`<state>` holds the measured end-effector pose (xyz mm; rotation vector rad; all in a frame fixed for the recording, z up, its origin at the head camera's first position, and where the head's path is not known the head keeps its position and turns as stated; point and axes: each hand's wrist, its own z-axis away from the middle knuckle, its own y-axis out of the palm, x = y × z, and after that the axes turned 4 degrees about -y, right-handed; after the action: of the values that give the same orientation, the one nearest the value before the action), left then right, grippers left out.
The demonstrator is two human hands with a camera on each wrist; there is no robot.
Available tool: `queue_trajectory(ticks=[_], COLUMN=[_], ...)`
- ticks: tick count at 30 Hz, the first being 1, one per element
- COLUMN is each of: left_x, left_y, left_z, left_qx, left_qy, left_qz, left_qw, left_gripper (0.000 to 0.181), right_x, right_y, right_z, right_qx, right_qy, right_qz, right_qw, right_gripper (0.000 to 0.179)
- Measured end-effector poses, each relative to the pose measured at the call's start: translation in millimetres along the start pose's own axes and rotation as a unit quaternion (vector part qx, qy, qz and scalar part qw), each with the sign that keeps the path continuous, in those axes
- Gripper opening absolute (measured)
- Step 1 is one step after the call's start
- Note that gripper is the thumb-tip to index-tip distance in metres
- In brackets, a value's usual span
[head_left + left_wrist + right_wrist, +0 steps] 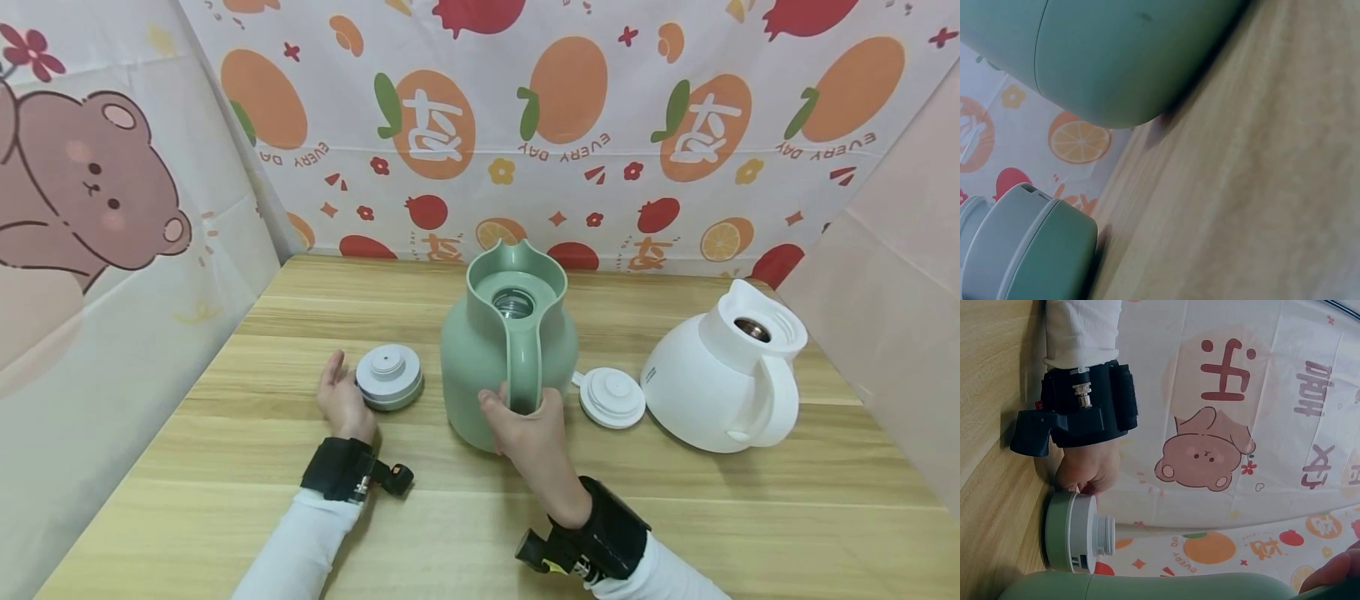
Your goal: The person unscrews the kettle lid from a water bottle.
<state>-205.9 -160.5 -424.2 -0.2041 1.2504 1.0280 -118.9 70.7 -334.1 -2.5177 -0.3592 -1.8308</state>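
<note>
A green thermos jug [480, 350] stands upright on the table with its mouth uncovered. My right hand [528, 421] grips its handle [523, 367] low down; some fingers [1332, 572] show at the corner of the right wrist view. To the left lies a grey-topped lid with a green base [388, 375], grey side up. My left hand [347, 404] rests on the table right at the lid's left side, fingers loosely extended. In the left wrist view the lid [1054, 250] and the jug's lower body [1122, 69] appear, but the hand itself is out of sight.
A white thermos jug [705, 392] without its lid stands at the right, handle toward the front right. Between the two jugs lies a white lid [612, 397] with a small tab. Printed cloth [480, 183] hangs behind the wooden table [465, 533] and along its sides.
</note>
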Motion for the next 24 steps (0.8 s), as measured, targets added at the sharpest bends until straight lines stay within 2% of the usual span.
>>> queue_trajectory(ticks=[6,14,16,20,24], left_x=[-0.3,-1.7,-2.9,-8.5,-20.0], left_y=[-0.8,-1.6,-1.7,-4.5,-9.2], left_z=[1.1,1.6,2.0,0.9,-2.7], left_qx=[0.003,0.013,0.016,0.027,0.037], left_qy=[0.001,0.006,0.004,-0.023,-0.034], left_qz=[-0.022,-0.031,-0.027,-0.002,0.030], left_qw=[0.9997,0.9994,0.9995,0.9994,0.9983], left_gripper=[0.047,0.044,0.043,0.040,0.041], right_x=[0.3,-3.4,-4.2,-3.5,4.3], right_y=[-1.1,-1.9,-2.9,-8.6,-21.3], right_z=[1.5,3.3,2.0,-3.9,-12.3], right_qx=[0.013,-0.005,-0.003,-0.004,-0.038], right_qy=[-0.018,-0.110,-0.136,-0.175,-0.184], right_qz=[0.002,0.030,0.029,0.032,0.104], right_qw=[0.9997,0.9935,0.9903,0.9840,0.9767], right_gripper=[0.032,0.012,0.014,0.025,0.029])
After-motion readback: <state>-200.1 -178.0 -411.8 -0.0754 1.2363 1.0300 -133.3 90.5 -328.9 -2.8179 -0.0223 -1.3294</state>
